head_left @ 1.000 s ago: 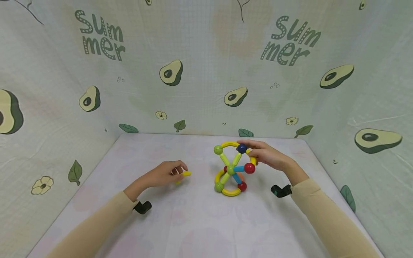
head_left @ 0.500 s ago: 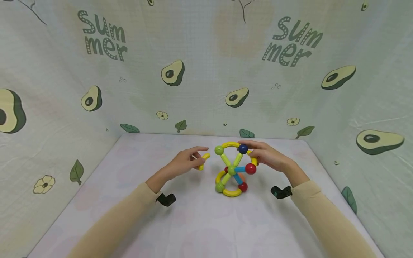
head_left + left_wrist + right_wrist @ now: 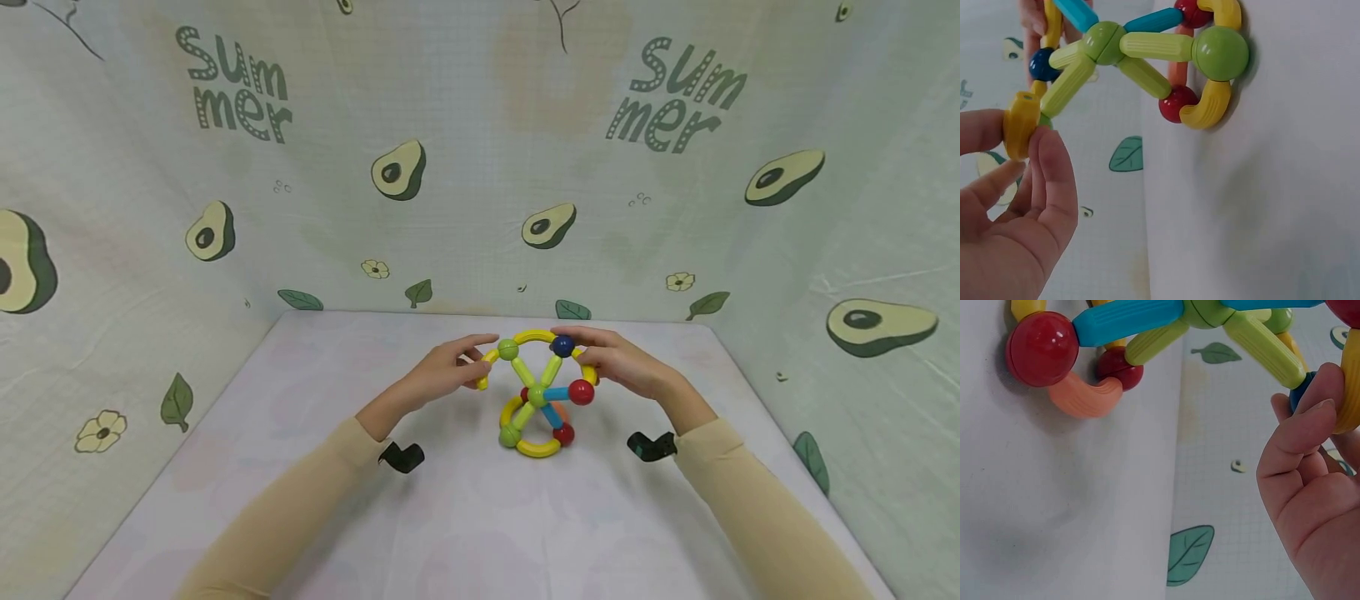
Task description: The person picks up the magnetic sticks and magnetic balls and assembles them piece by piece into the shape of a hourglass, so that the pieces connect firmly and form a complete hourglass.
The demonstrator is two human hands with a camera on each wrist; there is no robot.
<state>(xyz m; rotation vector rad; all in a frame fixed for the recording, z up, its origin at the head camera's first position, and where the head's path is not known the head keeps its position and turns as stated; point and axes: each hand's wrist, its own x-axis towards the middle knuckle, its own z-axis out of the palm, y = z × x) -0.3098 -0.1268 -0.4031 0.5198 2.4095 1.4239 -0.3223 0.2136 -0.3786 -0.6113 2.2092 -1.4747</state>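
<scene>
A toy of rods and balls stands upright on the table. Its green centre ball (image 3: pixel 537 395) joins light green rods and blue rods (image 3: pixel 556 392), with curved yellow rods along the outside. My left hand (image 3: pixel 448 368) pinches a loose curved yellow rod (image 3: pixel 1020 125), its upper end right at the upper-left green ball (image 3: pixel 507 349). At the upper right, my right hand (image 3: pixel 626 360) holds the curved yellow rod (image 3: pixel 1351 387) between the dark blue ball (image 3: pixel 563 346) and the large red ball (image 3: pixel 581 392). Lower red balls (image 3: pixel 1042 349) and an orange curved rod (image 3: pixel 1087 395) form the base.
The white table (image 3: pixel 465 525) spreads around the toy. Behind it and at both sides hangs a pale cloth (image 3: pixel 465 108) printed with avocados and leaves. A black wrist camera (image 3: pixel 402 457) sits under the left wrist, another wrist camera (image 3: pixel 651 447) under the right.
My left hand has moved right and away from me, carrying the curved yellow rod from the table's left side up to the green ball. The right hand and toy stay in place.
</scene>
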